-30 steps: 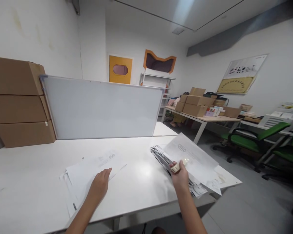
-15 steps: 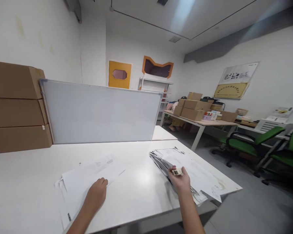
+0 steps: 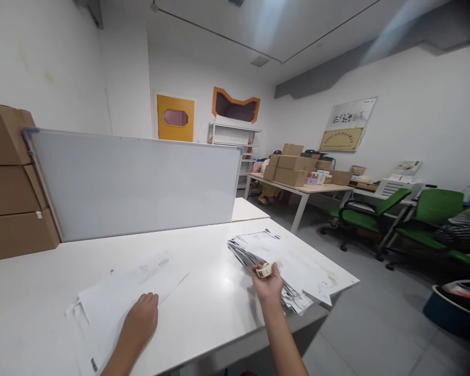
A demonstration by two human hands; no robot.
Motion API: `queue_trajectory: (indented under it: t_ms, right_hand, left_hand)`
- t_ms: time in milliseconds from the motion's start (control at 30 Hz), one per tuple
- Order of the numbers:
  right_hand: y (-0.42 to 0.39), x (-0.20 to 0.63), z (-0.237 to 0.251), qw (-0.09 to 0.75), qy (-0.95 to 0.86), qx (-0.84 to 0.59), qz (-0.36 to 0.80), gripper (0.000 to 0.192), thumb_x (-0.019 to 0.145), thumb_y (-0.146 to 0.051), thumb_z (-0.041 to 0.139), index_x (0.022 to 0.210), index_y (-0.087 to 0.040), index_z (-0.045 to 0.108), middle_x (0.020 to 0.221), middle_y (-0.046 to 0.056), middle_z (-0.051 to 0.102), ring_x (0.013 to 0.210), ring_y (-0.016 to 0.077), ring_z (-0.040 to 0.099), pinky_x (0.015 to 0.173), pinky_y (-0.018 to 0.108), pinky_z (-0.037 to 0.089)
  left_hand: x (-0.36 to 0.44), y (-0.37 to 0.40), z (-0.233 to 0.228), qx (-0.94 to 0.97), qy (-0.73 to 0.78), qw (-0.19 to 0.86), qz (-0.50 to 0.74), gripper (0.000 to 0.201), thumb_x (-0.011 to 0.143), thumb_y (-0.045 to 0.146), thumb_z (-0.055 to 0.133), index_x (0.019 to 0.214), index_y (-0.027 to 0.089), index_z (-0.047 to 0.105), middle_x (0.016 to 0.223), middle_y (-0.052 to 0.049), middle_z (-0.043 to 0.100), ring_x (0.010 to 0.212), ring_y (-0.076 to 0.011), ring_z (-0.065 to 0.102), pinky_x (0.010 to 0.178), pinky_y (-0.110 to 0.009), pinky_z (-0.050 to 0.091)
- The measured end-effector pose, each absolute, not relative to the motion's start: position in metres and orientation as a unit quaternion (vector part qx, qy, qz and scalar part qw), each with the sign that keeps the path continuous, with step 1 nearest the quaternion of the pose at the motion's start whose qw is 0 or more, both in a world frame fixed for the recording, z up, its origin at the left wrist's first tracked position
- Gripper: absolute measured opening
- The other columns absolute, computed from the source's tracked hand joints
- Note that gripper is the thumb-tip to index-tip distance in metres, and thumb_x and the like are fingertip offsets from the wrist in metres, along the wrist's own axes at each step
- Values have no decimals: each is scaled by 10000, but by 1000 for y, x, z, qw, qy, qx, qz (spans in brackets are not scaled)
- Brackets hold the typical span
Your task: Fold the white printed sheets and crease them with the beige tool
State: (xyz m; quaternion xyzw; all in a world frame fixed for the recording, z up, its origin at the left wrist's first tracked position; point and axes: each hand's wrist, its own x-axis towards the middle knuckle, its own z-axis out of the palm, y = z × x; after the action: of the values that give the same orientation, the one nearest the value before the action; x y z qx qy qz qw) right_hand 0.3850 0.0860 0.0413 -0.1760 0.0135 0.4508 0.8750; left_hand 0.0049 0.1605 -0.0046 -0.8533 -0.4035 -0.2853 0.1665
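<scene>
My right hand (image 3: 269, 286) is palm up with its fingers curled round a cream-coloured roll of tape (image 3: 265, 270). It is over the near left side of a thick, uneven stack of printed papers (image 3: 293, 258) on the table's right part. My left hand (image 3: 141, 317) lies on the right side of several loose white sheets (image 3: 109, 297), back upward and fingers bent together. Its thumb and fingertips are hidden, so whether it pinches a paper edge does not show. A small dark mark (image 3: 94, 364) shows near the sheets' lower end.
A whiteboard (image 3: 141, 183) stands along the back of the white table (image 3: 203, 334), beside stacked cartons (image 3: 11, 188). More boxes (image 3: 292, 175) sit on a farther table. Green chairs (image 3: 364, 219), a dark blue tub (image 3: 450, 313) and a person in a striped sleeve (image 3: 466, 227) are at right.
My view has turned to the right, bringing the tub and the person's striped sleeve into sight. Both hands keep nearly the same places over the papers; the tape roll has tilted a little.
</scene>
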Motion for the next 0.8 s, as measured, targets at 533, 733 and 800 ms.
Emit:
queue_trajectory:
  t_ms: [533, 733, 800]
  right_hand:
    - [89, 324, 42, 859, -4, -294, 420, 294, 788, -318, 651, 1049, -228, 552, 1164, 48, 631, 1159, 231, 565, 862, 392, 553]
    - [91, 329, 53, 833, -83, -459, 297, 612, 738, -441, 658, 1267, -256, 412, 1290, 67, 538, 1048, 217, 601, 818, 321, 527]
    - [89, 318, 52, 810, -132, -485, 302, 590, 686, -427, 715, 1195, -216, 502, 1152, 82, 613, 929, 237, 632, 768, 333, 526]
  left_hand:
    - [1, 167, -9, -850, -423, 118, -292, 271, 872, 110, 299, 701, 217, 479, 683, -29, 559, 696, -204, 527, 661, -333, 412]
    - [0, 165, 1, -857, -424, 100, -276, 253, 862, 154, 318, 681, 226, 480, 690, -32, 583, 704, -210, 561, 671, -342, 434]
    - [0, 164, 3, -855, -427, 95, -278, 248, 858, 162, 322, 682, 229, 484, 688, -31, 585, 706, -212, 564, 675, -345, 438]
